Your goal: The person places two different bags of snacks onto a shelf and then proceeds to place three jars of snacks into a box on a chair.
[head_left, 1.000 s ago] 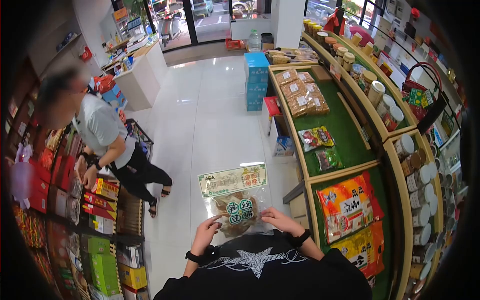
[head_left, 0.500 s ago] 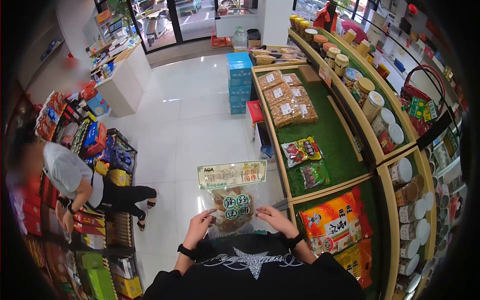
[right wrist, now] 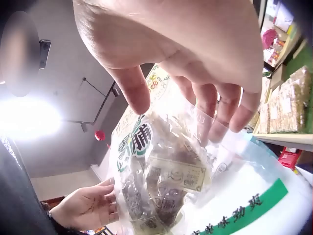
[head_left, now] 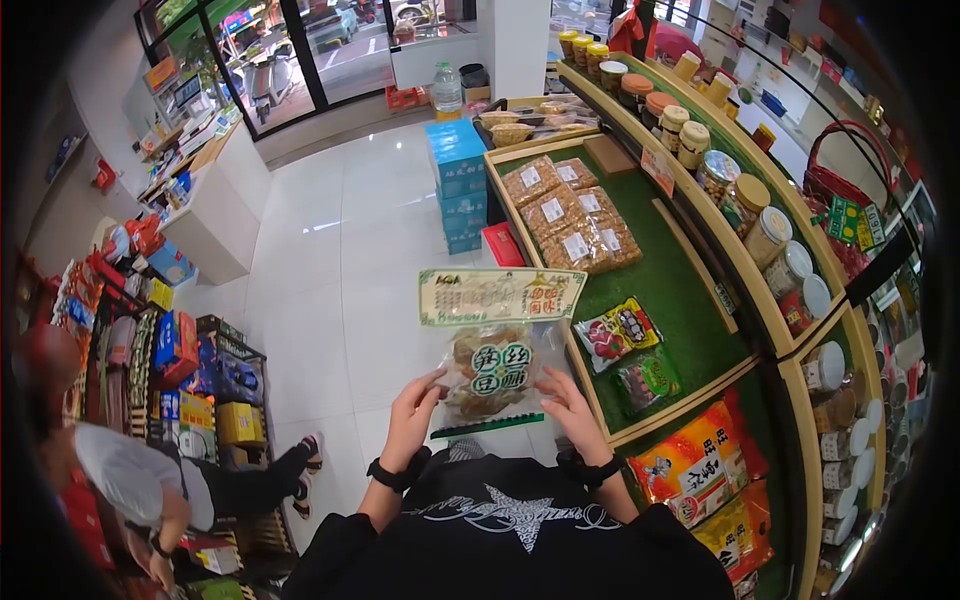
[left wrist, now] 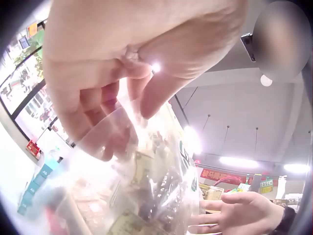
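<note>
In front of the black shirt (head_left: 440,535), the left hand (head_left: 412,418) and right hand (head_left: 574,412) hold the clear snack bag (head_left: 492,372) by opposite sides, fingers bent around its plastic edges. Orange packets (head_left: 688,465) lie on the display shelf (head_left: 680,401) to the right; farther off, blue boxes (head_left: 455,165) stand stacked.

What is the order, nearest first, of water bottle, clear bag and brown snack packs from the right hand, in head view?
From the right hand:
1. Clear bag, at its fingers
2. Brown snack packs, ahead
3. Water bottle, far ahead, leftward
</note>
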Motion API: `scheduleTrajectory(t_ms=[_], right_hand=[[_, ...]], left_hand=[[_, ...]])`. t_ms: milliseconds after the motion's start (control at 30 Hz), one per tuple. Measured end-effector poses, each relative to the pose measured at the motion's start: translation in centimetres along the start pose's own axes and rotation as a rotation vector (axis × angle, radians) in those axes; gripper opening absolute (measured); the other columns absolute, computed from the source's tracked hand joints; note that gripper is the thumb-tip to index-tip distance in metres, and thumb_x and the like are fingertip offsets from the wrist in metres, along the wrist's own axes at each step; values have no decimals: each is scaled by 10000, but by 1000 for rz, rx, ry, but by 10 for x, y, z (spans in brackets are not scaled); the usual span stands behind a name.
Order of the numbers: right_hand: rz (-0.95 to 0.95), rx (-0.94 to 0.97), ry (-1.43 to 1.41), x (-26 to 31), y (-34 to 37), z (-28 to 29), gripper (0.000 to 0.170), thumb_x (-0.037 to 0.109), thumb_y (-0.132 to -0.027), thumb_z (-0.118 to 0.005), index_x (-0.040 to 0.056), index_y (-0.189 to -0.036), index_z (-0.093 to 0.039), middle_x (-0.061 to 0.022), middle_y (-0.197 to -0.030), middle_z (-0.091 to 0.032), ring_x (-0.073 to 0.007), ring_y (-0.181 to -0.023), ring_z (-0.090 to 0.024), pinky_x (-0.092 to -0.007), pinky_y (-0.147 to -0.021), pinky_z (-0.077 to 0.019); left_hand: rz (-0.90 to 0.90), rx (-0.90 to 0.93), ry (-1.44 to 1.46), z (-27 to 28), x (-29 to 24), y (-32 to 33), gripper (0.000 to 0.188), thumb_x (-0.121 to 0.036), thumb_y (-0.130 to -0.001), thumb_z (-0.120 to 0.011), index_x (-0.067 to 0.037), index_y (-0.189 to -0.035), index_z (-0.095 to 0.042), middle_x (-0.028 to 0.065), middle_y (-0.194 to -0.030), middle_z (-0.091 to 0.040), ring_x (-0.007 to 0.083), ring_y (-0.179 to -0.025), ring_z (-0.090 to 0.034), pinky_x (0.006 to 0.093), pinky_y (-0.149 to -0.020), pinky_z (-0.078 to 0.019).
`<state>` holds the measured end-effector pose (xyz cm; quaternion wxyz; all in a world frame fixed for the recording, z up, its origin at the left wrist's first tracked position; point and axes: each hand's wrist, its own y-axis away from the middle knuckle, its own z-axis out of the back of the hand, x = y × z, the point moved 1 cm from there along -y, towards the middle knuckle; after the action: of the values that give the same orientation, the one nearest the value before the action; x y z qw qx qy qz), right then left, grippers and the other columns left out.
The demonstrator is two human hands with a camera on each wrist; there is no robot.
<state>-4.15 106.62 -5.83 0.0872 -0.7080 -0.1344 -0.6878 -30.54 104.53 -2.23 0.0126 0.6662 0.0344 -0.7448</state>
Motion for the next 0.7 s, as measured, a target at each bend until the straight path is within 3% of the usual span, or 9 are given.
scheduleTrajectory(t_ms=[100, 200, 400, 467, 567, 700], right_hand=[[2, -38, -30, 0, -36, -14, 590, 137, -835, -577, 67, -1352, -302, -110, -1144, -549, -171, -1059, -494, -316, -893, -346], [-39, -29, -110, -5, -67, -26, 598, 114, -833, -584, 48, -1351, -293, -116, -1109, -553, -165, -1006, -501, -278, -814, -387], [-95, -102, -42, -4, -95, -48, 633, 167, -827, -600, 65, -1364, -279, -114, -1137, -536, -190, -1037, -485, -302, -842, -371], [-119, -127, 1, -2, -95, -51, 634, 198, -830, -595, 89, -1369, -279, -118, -1166, -525, -223, -1082, -475, -345, -898, -349], [-143, -192, -18, -1, -97, -44, 613, 118, -837, -576, 62, -1368, -275, -123, -1178, -502, -195, -1107, -463, -307, -915, -376], [-157, -297, -95, -6, -99, -26, 627, 120, -838, -579, 66, -1376, -262, -131, -1215, -469, -207, -1138, -447, -315, -936, -370]], left_hand=[[25, 50, 128, 21, -4, -38, 358, -54, -873, -495, -29, -1230, -488, 97, -970, -602, 138, -882, -567, 269, -804, -441], [35, 116, 72, 45, 8, -67, 417, -52, -863, -524, -35, -1272, -442, 110, -1022, -592, 136, -926, -559, 276, -840, -435], [130, 277, 81, 76, 22, -108, 506, -50, -851, -548, -45, -1327, -375, 122, -1075, -577, 171, -996, -553, 292, -886, -423], [180, 337, 81, 74, 18, -118, 518, -46, -849, -549, -42, -1333, -364, 131, -1098, -569, 182, -1015, -546, 299, -898, -419], [228, 438, 82, 66, 17, -142, 538, -36, -848, -546, -31, -1343, -337, 159, -1170, -538, 211, -1070, -520, 317, -927, -408], [259, 546, 71, 40, 22, -172, 544, -41, -854, -545, -32, -1350, -324, 181, -1211, -509, 236, -1112, -500, 332, -942, -397]])
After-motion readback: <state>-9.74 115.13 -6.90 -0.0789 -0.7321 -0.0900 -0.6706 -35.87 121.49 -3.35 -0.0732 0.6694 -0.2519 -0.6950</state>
